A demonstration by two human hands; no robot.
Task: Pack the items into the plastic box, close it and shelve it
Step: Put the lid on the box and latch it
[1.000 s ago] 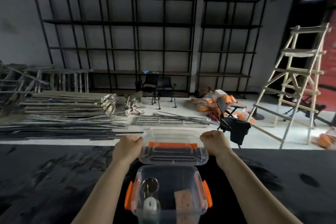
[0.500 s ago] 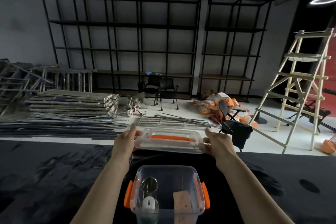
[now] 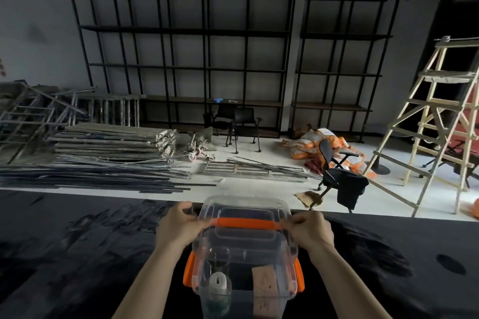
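A clear plastic box [image 3: 241,292] with orange side latches [image 3: 188,270] stands on the dark table in front of me. Inside it I see a white plastic piece [image 3: 219,283], a round metal item above that, and a brown block [image 3: 263,280]. A clear lid [image 3: 243,208] with an orange handle [image 3: 245,223] is tilted over the box's far edge. My left hand [image 3: 178,228] grips the lid's left end and my right hand [image 3: 312,230] grips its right end.
The dark table [image 3: 77,254] stretches left and right of the box. Beyond it lie metal rods and stacked panels [image 3: 111,147] on the floor, black chairs [image 3: 337,176], orange sacks, a wooden ladder [image 3: 435,124] at right and black shelving [image 3: 186,59] along the back wall.
Both hands have brought the lid toward me and lowered it, from held flat beyond the box to tilted over the box's far rim.
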